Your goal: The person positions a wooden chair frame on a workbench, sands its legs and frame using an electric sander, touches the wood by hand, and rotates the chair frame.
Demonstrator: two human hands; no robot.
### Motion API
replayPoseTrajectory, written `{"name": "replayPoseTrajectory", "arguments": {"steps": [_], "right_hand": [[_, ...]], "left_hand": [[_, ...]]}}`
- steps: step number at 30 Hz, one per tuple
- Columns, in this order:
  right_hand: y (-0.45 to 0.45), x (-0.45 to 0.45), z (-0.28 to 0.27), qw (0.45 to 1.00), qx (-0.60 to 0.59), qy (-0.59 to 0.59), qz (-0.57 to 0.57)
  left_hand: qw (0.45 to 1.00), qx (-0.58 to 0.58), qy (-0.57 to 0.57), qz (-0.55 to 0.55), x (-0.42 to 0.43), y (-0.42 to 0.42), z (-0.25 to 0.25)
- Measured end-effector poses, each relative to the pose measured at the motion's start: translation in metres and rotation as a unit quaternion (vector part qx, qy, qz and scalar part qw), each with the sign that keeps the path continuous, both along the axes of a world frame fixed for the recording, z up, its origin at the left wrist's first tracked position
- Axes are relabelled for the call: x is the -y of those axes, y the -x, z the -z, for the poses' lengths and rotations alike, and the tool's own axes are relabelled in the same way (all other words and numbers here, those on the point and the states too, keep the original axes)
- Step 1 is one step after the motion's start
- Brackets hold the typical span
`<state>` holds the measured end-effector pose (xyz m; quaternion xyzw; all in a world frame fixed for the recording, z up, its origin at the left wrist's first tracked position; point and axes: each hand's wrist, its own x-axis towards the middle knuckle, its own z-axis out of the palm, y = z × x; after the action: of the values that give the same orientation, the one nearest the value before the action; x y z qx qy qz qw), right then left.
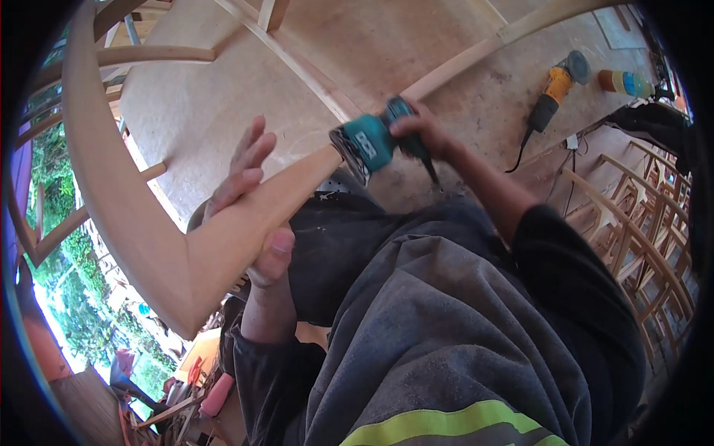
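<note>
A pale wooden frame (137,193) with a sharp bend fills the left side, and its shorter arm reaches toward the centre. My left hand (256,201) supports that arm from beneath, with the thumb on the near side and the fingers raised on the far side, not wrapped round it. A teal power sander (370,143) meets the end of this arm. My right hand (424,130) is wrapped round the sander's body. Its underside and the exact contact with the wood are partly hidden.
A yellow and black angle grinder (554,93) and a bottle (627,83) lie on the worktable (357,44) at the upper right. Wooden frames (632,223) stand at the right. Scrap wood and clutter (182,401) lie at the lower left.
</note>
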<state>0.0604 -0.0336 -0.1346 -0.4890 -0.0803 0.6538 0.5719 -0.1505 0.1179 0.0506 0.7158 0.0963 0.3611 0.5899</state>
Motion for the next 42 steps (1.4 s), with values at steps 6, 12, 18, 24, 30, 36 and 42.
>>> {"name": "replayPoseTrajectory", "arguments": {"steps": [6, 12, 18, 24, 30, 36, 42], "right_hand": [[-0.044, -0.108, 0.002, 0.960, 0.064, -0.045, -0.267], [-0.039, -0.165, 0.011, 0.916, 0.104, -0.019, -0.387], [-0.044, -0.093, 0.020, 0.959, 0.093, -0.008, -0.269], [-0.012, -0.001, 0.000, 0.994, 0.007, -0.046, -0.098], [-0.029, -0.035, 0.028, 0.992, -0.033, -0.043, -0.114], [-0.044, -0.130, 0.007, 0.938, 0.092, 0.058, -0.328], [-0.042, -0.136, 0.026, 0.942, 0.103, 0.025, -0.318]], "left_hand": [[1.000, 0.023, 0.005, -0.009, 0.002, -0.003, 0.001], [1.000, 0.025, 0.016, -0.007, 0.001, 0.001, 0.004], [1.000, 0.019, 0.011, -0.015, 0.004, 0.001, 0.005], [0.999, 0.024, 0.029, -0.029, 0.008, -0.001, 0.005], [0.998, 0.028, 0.043, -0.029, 0.008, -0.001, 0.002], [0.998, 0.042, 0.033, -0.019, 0.005, -0.001, 0.008], [0.998, 0.031, 0.037, -0.038, 0.006, 0.001, 0.007]]}}
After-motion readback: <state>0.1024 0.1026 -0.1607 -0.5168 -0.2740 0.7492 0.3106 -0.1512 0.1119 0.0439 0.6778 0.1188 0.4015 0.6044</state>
